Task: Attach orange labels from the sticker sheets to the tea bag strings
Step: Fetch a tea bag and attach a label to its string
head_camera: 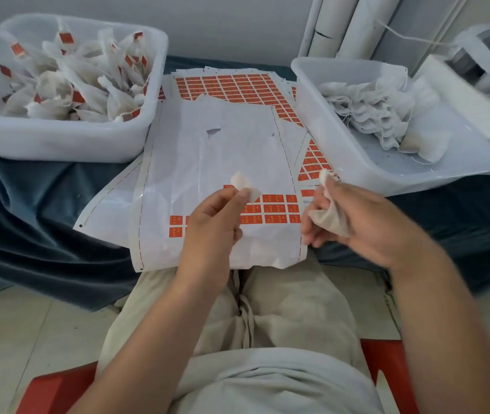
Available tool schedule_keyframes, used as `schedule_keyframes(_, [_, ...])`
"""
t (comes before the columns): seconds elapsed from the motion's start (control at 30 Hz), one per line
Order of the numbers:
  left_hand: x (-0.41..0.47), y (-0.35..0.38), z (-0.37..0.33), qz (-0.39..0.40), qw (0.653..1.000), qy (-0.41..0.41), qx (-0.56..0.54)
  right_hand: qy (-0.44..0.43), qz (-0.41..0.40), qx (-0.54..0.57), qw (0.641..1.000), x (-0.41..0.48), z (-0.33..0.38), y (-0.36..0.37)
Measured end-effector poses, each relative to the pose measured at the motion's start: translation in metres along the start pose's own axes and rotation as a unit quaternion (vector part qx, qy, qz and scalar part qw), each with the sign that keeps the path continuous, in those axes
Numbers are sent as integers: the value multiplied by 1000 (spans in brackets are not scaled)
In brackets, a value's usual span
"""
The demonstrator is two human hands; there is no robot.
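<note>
My left hand (208, 231) pinches a small label (245, 185) by one end, its pale back facing me, above the sticker sheet (217, 150). Rows of orange labels (279, 209) remain near the sheet's front right. A white tea bag (329, 221) is gripped in my right hand (363, 225) just right of the sheet, with a bit of it sticking up past my fingertips. The string is too fine to make out.
A white bin (67, 138) at the left holds several labelled tea bags. A second bin (434, 171) at the right holds unlabelled bags. More sticker sheets (237, 86) lie behind on blue cloth. White tubes and a machine stand at the back right.
</note>
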State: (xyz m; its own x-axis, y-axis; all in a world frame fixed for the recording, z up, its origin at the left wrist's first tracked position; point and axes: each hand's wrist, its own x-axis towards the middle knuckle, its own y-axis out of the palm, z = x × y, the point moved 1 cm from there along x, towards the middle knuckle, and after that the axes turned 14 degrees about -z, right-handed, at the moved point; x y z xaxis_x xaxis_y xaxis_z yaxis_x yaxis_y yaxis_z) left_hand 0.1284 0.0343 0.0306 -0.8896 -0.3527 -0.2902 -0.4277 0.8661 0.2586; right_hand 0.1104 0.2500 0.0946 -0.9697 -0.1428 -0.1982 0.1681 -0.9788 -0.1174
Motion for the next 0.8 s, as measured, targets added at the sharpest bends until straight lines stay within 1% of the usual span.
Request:
schedule_keyframes(0.07, [-6,5,-2,-9,1000,3,-23,-17,-39,25,999,3,-3,35])
schedule_keyframes(0.2, [-17,11,-2,9,995,-31,-93,-51,-90,-82,991,-1,-18,75])
schedule_keyframes(0.33, [-20,12,2,-57,989,-61,-123,-72,-102,-76,989,-7,-19,94])
schedule_keyframes(0.47, [-17,9,3,-122,986,-36,-110,-83,-81,-73,991,-14,-17,108])
schedule_keyframes(0.53, [-15,7,2,-140,984,-20,-106,-80,-78,-88,990,-17,-16,112])
schedule_keyframes(0.67, [-8,2,0,-171,982,31,-79,-137,-158,-74,975,-10,-21,98])
schedule_keyframes(0.8, [-5,-1,-6,-183,979,54,-74,-196,-175,-42,964,-4,-17,79])
